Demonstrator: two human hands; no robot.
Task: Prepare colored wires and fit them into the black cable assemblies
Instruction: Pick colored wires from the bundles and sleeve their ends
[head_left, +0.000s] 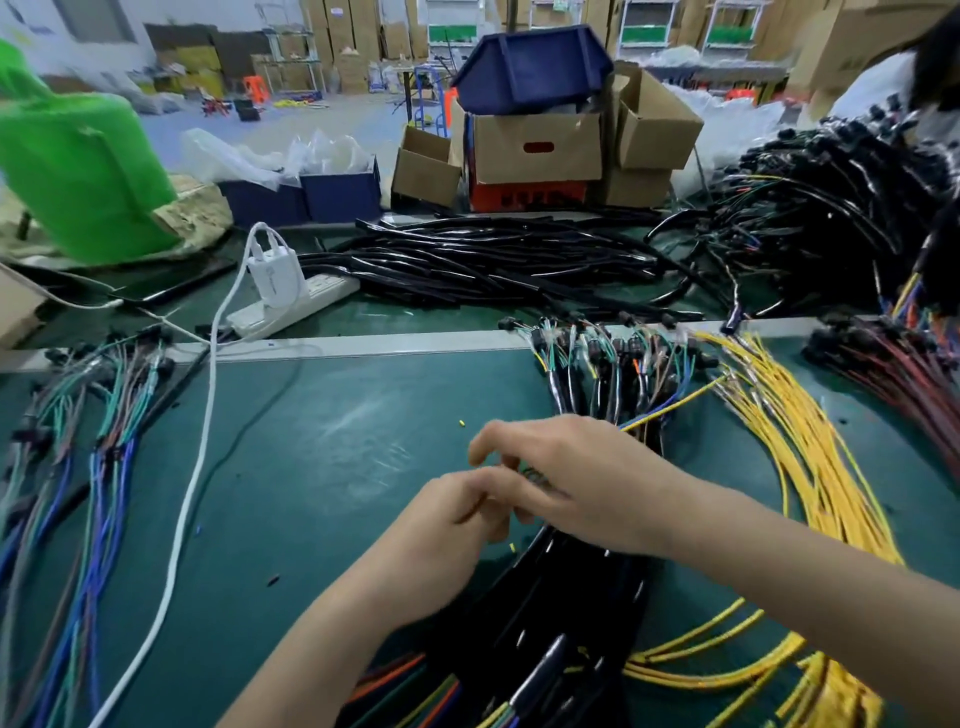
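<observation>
The green worktop (337, 441) carries a bundle of black cables (571, 597) down its middle, with loose yellow wires (810, 457) just to its right. The left hand (452, 519) and right hand (571, 467) meet above the bundle, fingers curled; blur hides what either grip holds. One yellow wire (675, 402) runs out from behind the right hand

Open mat (337, 441) lay btwn white cable (200, 441) & black cable assemblies (582, 597) (only tiny scraps on it). Left edge was blocked by coloured wires (83, 467), right by yellow wires (800, 457); far side by power strip (291, 306) & black tubing pile (493, 260)
</observation>
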